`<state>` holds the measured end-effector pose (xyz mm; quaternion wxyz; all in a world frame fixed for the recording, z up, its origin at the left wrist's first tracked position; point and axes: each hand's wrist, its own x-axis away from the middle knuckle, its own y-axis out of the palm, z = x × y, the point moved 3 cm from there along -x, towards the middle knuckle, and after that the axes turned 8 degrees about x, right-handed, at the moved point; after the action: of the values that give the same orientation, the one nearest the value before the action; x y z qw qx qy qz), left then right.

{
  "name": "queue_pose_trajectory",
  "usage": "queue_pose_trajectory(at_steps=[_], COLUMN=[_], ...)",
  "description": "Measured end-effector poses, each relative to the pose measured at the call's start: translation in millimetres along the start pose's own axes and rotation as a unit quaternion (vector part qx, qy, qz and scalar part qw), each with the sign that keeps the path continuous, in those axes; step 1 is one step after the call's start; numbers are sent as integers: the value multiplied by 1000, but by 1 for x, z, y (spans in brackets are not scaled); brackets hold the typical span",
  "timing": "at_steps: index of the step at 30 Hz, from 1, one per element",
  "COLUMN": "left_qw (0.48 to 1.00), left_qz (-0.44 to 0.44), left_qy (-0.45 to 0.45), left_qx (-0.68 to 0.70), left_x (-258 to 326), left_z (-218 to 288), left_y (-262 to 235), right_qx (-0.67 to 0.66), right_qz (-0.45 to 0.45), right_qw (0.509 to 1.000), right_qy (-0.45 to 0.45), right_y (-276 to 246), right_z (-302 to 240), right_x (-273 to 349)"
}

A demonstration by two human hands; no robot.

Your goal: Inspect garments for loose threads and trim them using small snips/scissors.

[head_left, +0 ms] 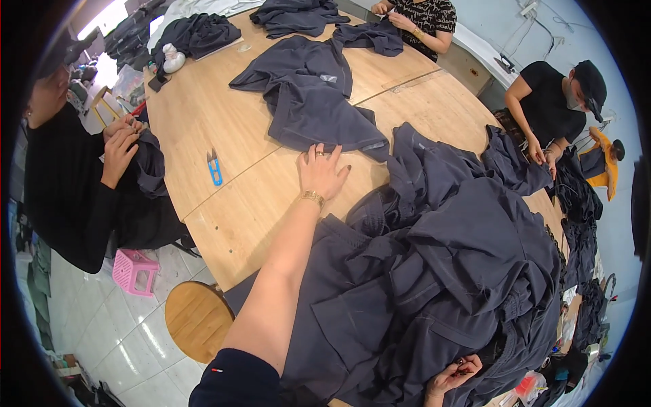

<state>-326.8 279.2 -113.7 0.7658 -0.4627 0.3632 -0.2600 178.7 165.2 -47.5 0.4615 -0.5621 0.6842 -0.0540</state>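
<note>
My left hand (324,173) reaches far across the table with fingers spread, its fingertips on the lower edge of a dark grey garment (315,112) that looks like a pair of shorts. Low in the picture, my right hand (456,375) is curled beside the big heap of dark grey garments (468,244). A small dark thing shows between its fingers, too little of it visible to name. Elastic waistbands and seams can be seen in the heap, which hides part of the table.
Blue thread snips (215,168) lie on the wooden table (203,112). Three people handle dark cloth around it, at the left, far side and right. More garments (196,34) lie at the far end. A round wooden stool (196,322) and a pink plastic stool (135,273) stand at the left.
</note>
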Motion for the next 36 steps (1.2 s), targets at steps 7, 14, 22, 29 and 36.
queue_pose_trajectory(at_steps=[7, 14, 22, 29, 36], left_qw=[996, 990, 991, 999, 986], left_qz=[-70, -101, -92, -25, -124], left_qy=[5, -16, -35, -33, -29], left_qx=[-60, -97, -93, -28, -103], left_x=[-5, -8, -1, -3, -10], left_z=[5, 4, 3, -3, 7], left_y=[-3, 1, -4, 6, -5], right_qx=[-13, -16, -13, -19, -20], right_qz=[-3, 12, -14, -11, 15], right_qw=[1000, 1000, 1000, 1000, 1000], right_qy=[3, 1, -5, -4, -10], right_y=[0, 1, 0, -1, 1], right_z=[-4, -2, 1, -1, -4], right_x=[-2, -2, 0, 0, -3])
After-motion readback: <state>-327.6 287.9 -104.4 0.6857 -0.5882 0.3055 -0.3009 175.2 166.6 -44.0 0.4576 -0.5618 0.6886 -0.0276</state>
